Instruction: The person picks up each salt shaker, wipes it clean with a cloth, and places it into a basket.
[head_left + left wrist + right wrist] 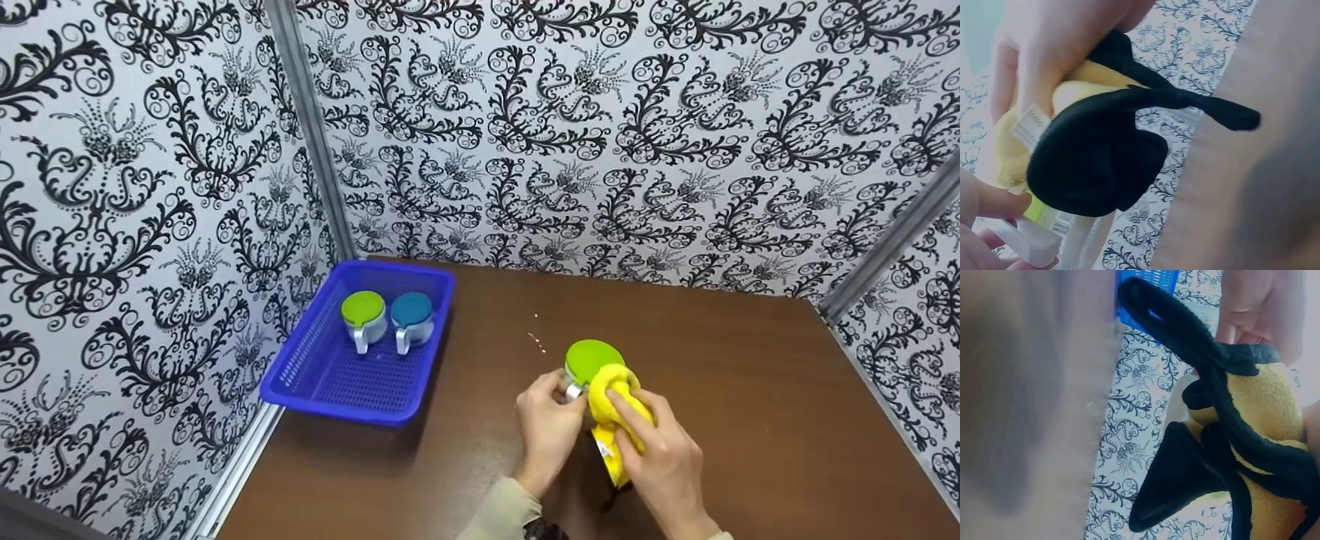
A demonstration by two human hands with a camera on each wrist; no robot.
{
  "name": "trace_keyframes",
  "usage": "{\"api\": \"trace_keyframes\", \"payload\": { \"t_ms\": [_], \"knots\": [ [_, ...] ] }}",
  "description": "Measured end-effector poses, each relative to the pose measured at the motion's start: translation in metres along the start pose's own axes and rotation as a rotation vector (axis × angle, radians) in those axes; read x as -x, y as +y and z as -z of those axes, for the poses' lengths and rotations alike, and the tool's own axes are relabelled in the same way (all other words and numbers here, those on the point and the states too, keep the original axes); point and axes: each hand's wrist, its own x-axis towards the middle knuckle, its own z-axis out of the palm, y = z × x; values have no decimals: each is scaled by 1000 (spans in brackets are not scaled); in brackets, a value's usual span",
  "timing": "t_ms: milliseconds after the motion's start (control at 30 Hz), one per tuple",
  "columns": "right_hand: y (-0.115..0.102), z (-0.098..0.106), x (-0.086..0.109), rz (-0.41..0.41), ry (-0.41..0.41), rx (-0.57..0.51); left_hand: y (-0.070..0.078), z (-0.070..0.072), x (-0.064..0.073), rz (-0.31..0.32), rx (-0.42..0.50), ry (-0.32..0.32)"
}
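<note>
A clear jar with a green lid (592, 358) and a white handle (1039, 243) is held up over the brown table. My left hand (549, 427) grips it by the handle. My right hand (664, 457) holds a bunched yellow cloth (619, 405) against the jar's right side and lid edge. In the left wrist view the cloth shows black edging (1100, 152) and a white tag (1031, 126). Folds of the cloth (1266, 402) hide most of the jar in the right wrist view.
A blue plastic basket (337, 409) stands at the table's left, against the patterned wall. Inside it are a green-lidded jar (364, 311) and a blue-lidded jar (412, 315), handles toward me. Small white specks (536, 341) lie on the table (750, 375) beyond my hands.
</note>
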Motion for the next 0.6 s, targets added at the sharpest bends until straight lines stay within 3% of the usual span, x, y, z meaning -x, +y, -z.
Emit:
{"api": "trace_keyframes", "payload": {
  "t_ms": [100,233,400,600],
  "knots": [
    [-1,-3,5,25,19,-12,2,8,-1,39,7,10],
    [4,-9,15,34,-37,-8,6,17,-6,75,28,14],
    [10,-15,22,5,-121,-29,11,25,-15,37,36,-2],
    [9,-16,21,3,-86,-58,16,32,-18,36,-7,-36]
  ]
}}
